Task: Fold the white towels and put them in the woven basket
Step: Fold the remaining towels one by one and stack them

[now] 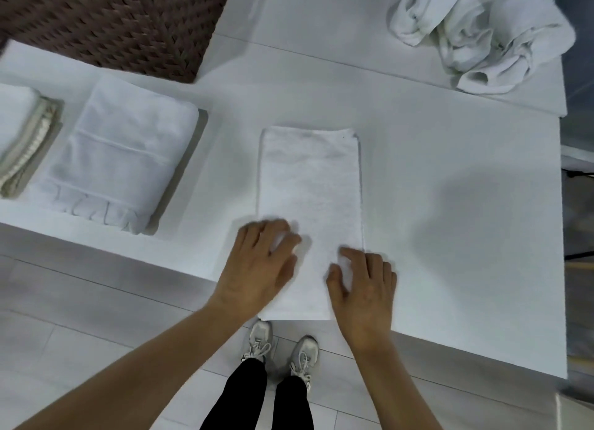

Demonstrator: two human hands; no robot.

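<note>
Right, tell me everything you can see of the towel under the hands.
The folded white towel is a long, narrow rectangle of terry-like cloth, lying flat on the white table, its length running away from the person. Its far corners look slightly rounded, the edges fairly even. The near end reaches the table's front edge. The left hand rests on its near left side, the right hand on its near right side, both with fingers spread loosely. Nothing else touches it.

White table (450, 146) with towels (310, 185), folded stacks (125, 153), woven basket (115, 21).
</note>
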